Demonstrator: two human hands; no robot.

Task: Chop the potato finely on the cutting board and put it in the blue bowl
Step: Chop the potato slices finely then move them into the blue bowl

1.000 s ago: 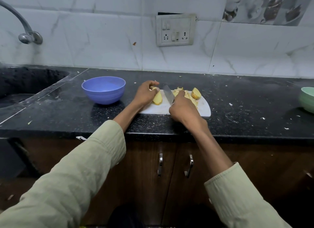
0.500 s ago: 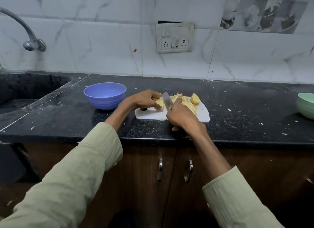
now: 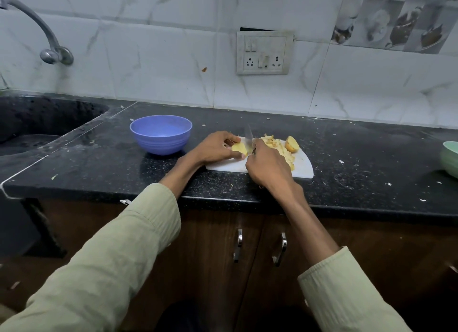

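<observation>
A white cutting board (image 3: 302,168) lies on the black counter. My left hand (image 3: 215,147) holds a yellow potato piece (image 3: 239,149) down on the board's left part. My right hand (image 3: 269,165) grips a knife (image 3: 248,135), its blade upright against that piece's right side and its handle hidden in my fist. A heap of chopped potato (image 3: 275,144) lies behind my right hand, and another potato chunk (image 3: 292,144) rests at the board's far right. The blue bowl (image 3: 160,134) stands left of the board and looks empty.
A black sink (image 3: 29,123) with a curved tap (image 3: 47,42) is at the left. A green bowl (image 3: 449,158) sits at the right edge. White scraps dot the counter (image 3: 359,158). A wall socket (image 3: 264,53) is behind the board. Cabinet doors with handles (image 3: 238,245) are below.
The camera has tilted down a little. My left hand has shifted its hold on the potato piece, and the knife blade stands against that piece's right side.
</observation>
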